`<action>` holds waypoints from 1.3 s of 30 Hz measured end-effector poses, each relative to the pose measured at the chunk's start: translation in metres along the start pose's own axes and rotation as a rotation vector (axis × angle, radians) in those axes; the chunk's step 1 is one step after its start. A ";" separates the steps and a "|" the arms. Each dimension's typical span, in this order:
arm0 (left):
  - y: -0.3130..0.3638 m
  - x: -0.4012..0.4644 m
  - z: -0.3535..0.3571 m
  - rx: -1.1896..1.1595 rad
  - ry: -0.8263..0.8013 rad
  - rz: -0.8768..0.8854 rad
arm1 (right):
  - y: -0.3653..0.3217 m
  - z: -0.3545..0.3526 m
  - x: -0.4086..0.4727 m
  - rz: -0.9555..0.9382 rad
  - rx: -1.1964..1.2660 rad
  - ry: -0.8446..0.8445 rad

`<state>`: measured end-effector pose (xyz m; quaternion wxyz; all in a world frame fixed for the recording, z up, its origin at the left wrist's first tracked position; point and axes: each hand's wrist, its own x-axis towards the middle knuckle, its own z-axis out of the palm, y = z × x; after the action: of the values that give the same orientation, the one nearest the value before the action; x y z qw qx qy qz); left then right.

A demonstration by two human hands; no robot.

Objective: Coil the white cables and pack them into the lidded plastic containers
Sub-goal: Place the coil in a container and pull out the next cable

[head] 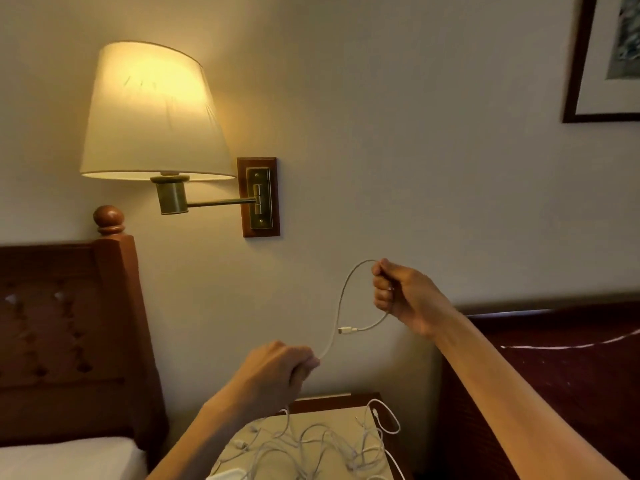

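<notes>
One white cable (341,299) is lifted in the air in front of the wall, strung between both hands. From the curled fingers (381,292) of the right hand (403,296) it arches up and out, then runs down to the left hand (277,367), where fingers (306,362) and thumb pinch it at their tips. A second stretch drops from the underside of the right fist and curves back to end in a connector (347,330), which hangs free between the two hands, below the right fingers and above the left. Both hands have their fingers closed on this cable; neither is spread.

Beneath the left fingers, a tangle of further white cables (311,445) lies on the pale worktop (356,420); they overlap too much to count. One loop (388,419) spills toward the worktop's right edge, directly under the right forearm. A small white object at the bottom edge is cut off and cannot be identified.

Farther out: one lit wall lamp (156,112) on a brass arm above the left hand, one wooden headboard (65,327) with a bed (65,457) to the left, a dark wooden piece (554,375) to the right, and one framed picture (609,57) at upper right.
</notes>
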<state>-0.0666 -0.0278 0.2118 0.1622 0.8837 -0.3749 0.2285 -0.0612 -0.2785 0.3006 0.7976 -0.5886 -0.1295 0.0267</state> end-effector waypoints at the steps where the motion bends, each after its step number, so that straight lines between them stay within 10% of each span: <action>1: 0.014 0.008 -0.008 0.034 -0.076 0.052 | 0.001 0.008 -0.001 -0.025 -0.050 -0.011; 10: 0.058 0.053 -0.060 -0.013 0.117 0.310 | 0.020 0.033 -0.014 -0.142 -0.526 -0.160; 19: 0.042 0.071 -0.063 0.079 0.406 0.221 | 0.015 0.034 -0.028 -0.030 -0.150 -0.288; 28: 0.010 0.074 -0.033 -0.382 0.448 0.056 | -0.008 0.016 -0.028 0.104 0.336 -0.479; 35: -0.047 0.034 0.010 -0.464 0.289 -0.240 | -0.047 -0.011 -0.030 0.060 0.407 -0.331; 39: -0.018 0.036 -0.014 -0.268 -0.204 -0.179 | -0.039 0.000 -0.019 -0.025 0.123 -0.103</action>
<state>-0.0354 -0.0303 0.2407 0.2591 0.9027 -0.3362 0.0705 -0.0840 -0.2947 0.3343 0.8248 -0.5346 -0.1758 0.0550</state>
